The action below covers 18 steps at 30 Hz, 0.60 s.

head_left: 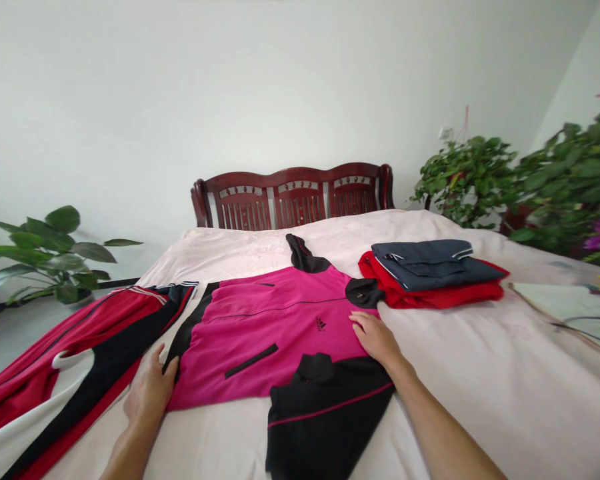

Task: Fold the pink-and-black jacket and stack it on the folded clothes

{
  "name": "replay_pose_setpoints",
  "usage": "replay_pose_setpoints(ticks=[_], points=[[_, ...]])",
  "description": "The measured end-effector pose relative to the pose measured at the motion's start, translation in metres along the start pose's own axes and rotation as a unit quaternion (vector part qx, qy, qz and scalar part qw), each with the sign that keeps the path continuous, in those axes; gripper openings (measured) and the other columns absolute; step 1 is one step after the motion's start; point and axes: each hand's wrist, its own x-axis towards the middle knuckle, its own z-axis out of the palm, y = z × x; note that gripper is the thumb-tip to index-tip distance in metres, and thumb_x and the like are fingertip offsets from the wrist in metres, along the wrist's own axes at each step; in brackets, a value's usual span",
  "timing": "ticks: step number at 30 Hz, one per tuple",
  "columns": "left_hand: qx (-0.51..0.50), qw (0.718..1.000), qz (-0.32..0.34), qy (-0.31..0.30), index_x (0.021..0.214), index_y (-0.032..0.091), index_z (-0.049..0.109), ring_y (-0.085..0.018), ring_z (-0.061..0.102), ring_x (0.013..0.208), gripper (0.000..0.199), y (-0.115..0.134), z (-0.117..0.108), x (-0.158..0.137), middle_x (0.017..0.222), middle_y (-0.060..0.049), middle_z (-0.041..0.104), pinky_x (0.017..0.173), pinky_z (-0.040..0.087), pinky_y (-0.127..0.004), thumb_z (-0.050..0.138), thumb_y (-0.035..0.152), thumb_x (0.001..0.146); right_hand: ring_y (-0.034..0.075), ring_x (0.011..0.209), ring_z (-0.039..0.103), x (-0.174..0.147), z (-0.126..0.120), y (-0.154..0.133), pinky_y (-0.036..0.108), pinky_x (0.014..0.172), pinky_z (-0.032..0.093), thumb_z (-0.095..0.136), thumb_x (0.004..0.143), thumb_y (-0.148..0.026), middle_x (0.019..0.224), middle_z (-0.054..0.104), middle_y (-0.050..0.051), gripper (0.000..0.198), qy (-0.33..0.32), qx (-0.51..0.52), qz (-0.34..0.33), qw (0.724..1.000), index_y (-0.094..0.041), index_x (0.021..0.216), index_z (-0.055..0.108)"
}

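A magenta zip jacket [260, 320] with black sleeves, collar and hem lies spread across the bed, its hem toward the left. My left hand [147, 387] is at the near corner of that hem, with the black edge between thumb and fingers. On the jacket's chest, near the collar, rests my right hand [377, 339]; its fingers lie over the cloth, slightly apart. The near black sleeve [330, 420] is bent toward me. Left of my left hand lies a red, navy and white track garment [105, 353].
Right of the jacket is a stack with a folded navy garment [430, 267] atop red clothing [445, 297]. The pink bedsheet [480, 400] covers the bed up to a wooden headboard [295, 197]. Leafy plants [60, 253] flank both sides. A pale board [560, 303] with cables lies right.
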Motion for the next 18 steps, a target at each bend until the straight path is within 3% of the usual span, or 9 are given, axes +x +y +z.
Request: replay_pose_setpoints(ticks=[9,18], points=[[0.009,1.000,-0.009,-0.005,0.149,0.029,0.033,-0.035,0.067,0.104,0.067,-0.005,-0.005,0.005,0.120,-0.012,0.069,0.080,0.052,-0.044,0.038,0.061,0.089,0.022,0.119,0.060,-0.001,0.000,0.001,0.040,0.106,0.043,0.046,0.090,-0.021,0.125,0.067,0.009,0.034,0.006,0.002,0.001,1.000,-0.020,0.114,0.071],[0.030,0.999,0.003,-0.031,0.141,0.030,0.047,-0.033,0.069,0.099,0.064,-0.015,-0.005,0.011,0.111,-0.009,0.072,0.077,0.052,-0.040,0.035,0.064,0.088,0.021,0.119,0.060,-0.001,-0.001,0.001,0.038,0.106,0.044,0.045,0.090,-0.020,0.124,0.067,0.009,0.035,0.008,0.000,-0.001,1.000,-0.020,0.114,0.071]])
